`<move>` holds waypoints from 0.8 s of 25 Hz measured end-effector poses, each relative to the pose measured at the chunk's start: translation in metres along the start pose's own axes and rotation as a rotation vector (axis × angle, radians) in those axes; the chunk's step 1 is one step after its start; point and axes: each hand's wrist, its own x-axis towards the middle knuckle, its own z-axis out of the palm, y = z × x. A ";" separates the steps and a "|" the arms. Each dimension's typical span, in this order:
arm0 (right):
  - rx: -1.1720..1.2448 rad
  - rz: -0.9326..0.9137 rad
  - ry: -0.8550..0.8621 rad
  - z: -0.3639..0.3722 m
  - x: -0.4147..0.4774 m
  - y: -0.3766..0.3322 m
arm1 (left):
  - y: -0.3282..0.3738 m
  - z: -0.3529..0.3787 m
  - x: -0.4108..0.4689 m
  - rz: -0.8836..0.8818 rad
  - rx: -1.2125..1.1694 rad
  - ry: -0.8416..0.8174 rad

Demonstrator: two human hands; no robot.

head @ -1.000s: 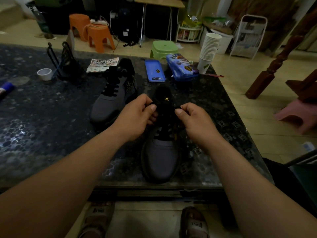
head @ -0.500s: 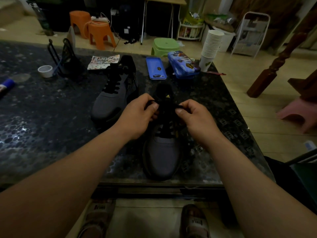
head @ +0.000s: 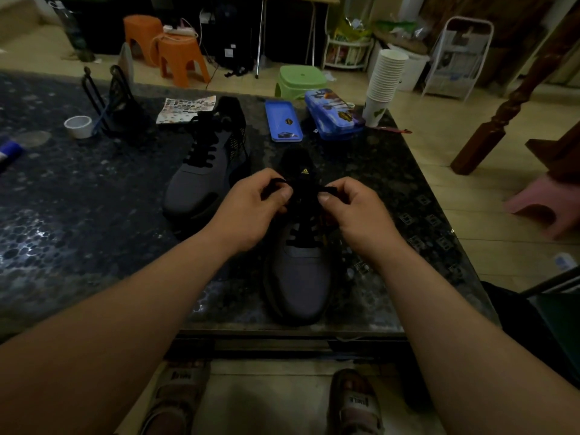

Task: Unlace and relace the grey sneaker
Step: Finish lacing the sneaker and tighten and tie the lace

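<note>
Pinching a black lace (head: 303, 236) end between thumb and curled fingers on each side, the left hand (head: 248, 211) and right hand (head: 357, 211) meet at the top eyelets of the grey sneaker (head: 298, 277). It sits toe towards the near edge of the counter (head: 94, 230), right of a second sneaker (head: 201, 183). Doing this well likely means pulling both ends with even tension, keeping the lace flat and untwisted, without dragging the shoe

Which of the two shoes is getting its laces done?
The nearer sneaker, by the table edge: the left hand and right hand pinch its black lace. The other sneaker lies farther back on the left, untouched.
</note>
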 end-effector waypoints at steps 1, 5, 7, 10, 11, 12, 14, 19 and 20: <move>-0.005 -0.003 0.007 0.000 0.000 0.001 | -0.001 -0.001 0.001 -0.001 0.007 0.015; 0.007 -0.002 -0.015 0.001 -0.001 0.001 | -0.006 -0.006 0.003 -0.017 0.111 -0.013; 0.003 -0.020 -0.012 0.003 -0.001 0.002 | -0.005 -0.007 0.003 -0.001 0.122 -0.004; -0.010 -0.031 0.007 0.005 0.000 0.003 | -0.004 -0.003 0.001 0.056 0.102 -0.003; -0.012 -0.023 0.010 0.005 0.000 0.005 | -0.004 -0.001 0.001 0.068 0.106 0.003; -0.007 -0.010 0.009 0.006 0.000 0.006 | -0.003 0.000 0.001 0.061 0.088 0.011; 0.010 0.013 -0.001 0.008 0.001 0.007 | -0.001 -0.001 0.002 -0.008 -0.023 0.033; 0.014 0.032 -0.002 0.010 0.000 0.006 | 0.003 -0.004 0.003 -0.092 -0.123 0.040; 0.016 0.034 -0.006 0.010 -0.002 0.005 | 0.003 -0.004 0.004 -0.091 -0.120 0.045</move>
